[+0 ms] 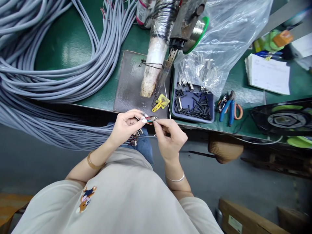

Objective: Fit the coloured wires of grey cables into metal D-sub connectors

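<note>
Near the bench's front edge, my left hand (128, 126) pinches a bundle of thin coloured wires (149, 122). These wires run to a small metal connector (153, 118), whose right end is between the thumb and forefinger of my right hand (169, 135). Both hands are closed, their fingertips close together. Just beyond them a yellow clip (159, 104) lies on a dark plate (129, 81). Below my left hand, several wired connectors (134, 139) hang at the ends of grey cables (73, 130) over my lap.
A soldering tool and white wrapped tube (154, 55) reach over the plate beside a solder spool (198, 35). To the right are a blue tray (211, 119) of small black parts and metal connectors, a plastic bag (226, 32), pliers (230, 107), papers (268, 73) and a black fan (285, 118).
</note>
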`<state>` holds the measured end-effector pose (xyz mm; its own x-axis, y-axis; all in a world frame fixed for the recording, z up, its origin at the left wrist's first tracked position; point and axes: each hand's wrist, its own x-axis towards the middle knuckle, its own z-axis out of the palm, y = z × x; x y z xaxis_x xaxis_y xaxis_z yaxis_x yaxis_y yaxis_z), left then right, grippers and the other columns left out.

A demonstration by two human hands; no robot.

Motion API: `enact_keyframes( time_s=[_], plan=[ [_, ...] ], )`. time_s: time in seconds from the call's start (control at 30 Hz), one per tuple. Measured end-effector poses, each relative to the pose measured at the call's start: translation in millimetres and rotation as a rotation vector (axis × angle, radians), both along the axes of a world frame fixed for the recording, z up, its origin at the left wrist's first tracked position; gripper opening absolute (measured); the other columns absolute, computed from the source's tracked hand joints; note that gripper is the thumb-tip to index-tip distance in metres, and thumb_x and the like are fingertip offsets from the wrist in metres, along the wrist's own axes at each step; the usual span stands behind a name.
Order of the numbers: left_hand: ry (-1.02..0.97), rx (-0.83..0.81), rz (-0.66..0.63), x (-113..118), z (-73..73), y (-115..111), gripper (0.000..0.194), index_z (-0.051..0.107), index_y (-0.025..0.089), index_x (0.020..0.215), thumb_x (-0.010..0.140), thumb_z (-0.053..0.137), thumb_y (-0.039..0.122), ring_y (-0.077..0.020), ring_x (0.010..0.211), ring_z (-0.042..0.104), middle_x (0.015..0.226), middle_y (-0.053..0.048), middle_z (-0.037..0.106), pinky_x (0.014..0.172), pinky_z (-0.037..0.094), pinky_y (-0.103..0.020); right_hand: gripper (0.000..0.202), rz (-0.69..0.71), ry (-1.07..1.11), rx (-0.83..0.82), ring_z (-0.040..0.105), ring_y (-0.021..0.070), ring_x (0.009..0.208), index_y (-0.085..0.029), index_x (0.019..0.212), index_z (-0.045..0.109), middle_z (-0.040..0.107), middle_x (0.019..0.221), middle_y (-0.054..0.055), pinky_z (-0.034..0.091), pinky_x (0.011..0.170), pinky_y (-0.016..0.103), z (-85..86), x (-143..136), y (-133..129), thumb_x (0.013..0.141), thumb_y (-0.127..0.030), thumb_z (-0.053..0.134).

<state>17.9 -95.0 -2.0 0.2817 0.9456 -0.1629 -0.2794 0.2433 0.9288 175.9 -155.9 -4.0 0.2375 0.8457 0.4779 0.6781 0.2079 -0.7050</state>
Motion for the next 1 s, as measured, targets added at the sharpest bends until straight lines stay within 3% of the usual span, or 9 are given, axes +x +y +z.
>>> enact_keyframes(
  time_s=[0.17, 0.33, 0.43, 0.53, 0.7, 0.83, 0.9, 1.0],
  plan=[
    [-0.014, -0.022, -0.033, 1.9, -4.2, -1.1, 0.021, 0.073, 0.011, 0.068, 0.069, 0.087, 0.027, 0.0013, 0.041, 0.046, 0.09, -0.004, 0.067, 0.037, 0.035, -0.015, 0.01, -0.054, 0.079, -0.017, 0.057, 0.0136, 0.052, -0.031, 0.094, 0.074, 0.07, 0.073, -0.002, 0.045, 0.048, 0.031, -0.1, 3.5, 2.8, 0.096, -0.031, 0.064],
    [-0.097, -0.117, -0.081, -3.7, -2.7, 4.3, 0.018, 0.073, 0.012, 0.069, 0.072, 0.085, 0.026, 0.0008, 0.039, 0.044, 0.083, -0.003, 0.07, 0.035, 0.03, -0.016, 0.014, -0.001, 0.005, 0.175, 0.065, 0.017, 0.066, -0.034, 0.092, 0.073, 0.074, 0.081, -0.001, 0.052, 0.058, 0.033, 7.7, 15.3, 7.1, 0.089, -0.02, 0.071],
    [-0.127, -0.223, -0.182, -8.4, 0.4, 9.1, 0.019, 0.073, 0.012, 0.068, 0.068, 0.086, 0.025, -0.0001, 0.036, 0.043, 0.073, -0.003, 0.07, 0.034, 0.025, -0.016, 0.016, 0.175, -0.021, 0.173, 0.073, 0.02, 0.077, -0.033, 0.088, 0.07, 0.079, 0.096, 0.0, 0.06, 0.067, 0.038, 13.8, 21.3, 9.5, 0.086, -0.018, 0.073],
    [-0.165, -0.326, -0.278, -11.4, 2.5, 12.2, 0.02, 0.072, 0.012, 0.066, 0.064, 0.088, 0.023, -0.0003, 0.035, 0.042, 0.07, -0.002, 0.069, 0.034, 0.022, -0.016, 0.015, 0.385, -0.056, 0.097, 0.074, 0.0183, 0.077, -0.031, 0.082, 0.067, 0.081, 0.106, -0.001, 0.061, 0.064, 0.037, 16.8, 23.3, 13.0, 0.085, -0.017, 0.074],
    [-0.179, -0.401, -0.325, -13.9, 2.9, 13.9, 0.02, 0.07, 0.012, 0.066, 0.063, 0.087, 0.021, -0.0003, 0.034, 0.04, 0.064, 0.0, 0.065, 0.036, 0.02, -0.016, 0.02, 0.479, -0.129, 0.128, 0.076, 0.0166, 0.081, -0.028, 0.081, 0.064, 0.081, 0.104, 0.0, 0.062, 0.066, 0.032, 14.5, 22.8, 16.8, 0.085, -0.011, 0.072],
    [-0.166, -0.367, -0.264, -13.3, 4.3, 13.3, 0.021, 0.068, 0.012, 0.068, 0.065, 0.085, 0.023, 0.0003, 0.035, 0.041, 0.078, -0.004, 0.072, 0.035, 0.021, -0.017, 0.02, 0.407, -0.138, 0.18, 0.076, 0.015, 0.081, -0.026, 0.084, 0.065, 0.08, 0.098, 0.0, 0.062, 0.066, 0.028, 11.2, 22.7, 13.3, 0.084, -0.009, 0.075],
    [-0.152, -0.294, -0.178, -11.5, 4.2, 12.4, 0.021, 0.067, 0.013, 0.069, 0.068, 0.084, 0.025, 0.0012, 0.035, 0.041, 0.088, -0.005, 0.075, 0.035, 0.021, -0.018, 0.018, 0.276, -0.014, 0.171, 0.074, 0.0143, 0.08, -0.024, 0.082, 0.066, 0.077, 0.09, -0.001, 0.061, 0.068, 0.028, 10.4, 24.1, 9.9, 0.083, -0.01, 0.077],
    [-0.111, -0.186, -0.054, -6.7, 2.0, 11.1, 0.02, 0.066, 0.014, 0.068, 0.068, 0.083, 0.025, 0.0017, 0.035, 0.038, 0.077, -0.001, 0.07, 0.035, 0.019, -0.018, 0.017, 0.108, 0.266, 0.036, 0.072, 0.0133, 0.072, -0.022, 0.077, 0.062, 0.071, 0.088, 0.0, 0.061, 0.063, 0.028, 10.6, 28.9, 4.3, 0.086, -0.016, 0.075]
  ],
)
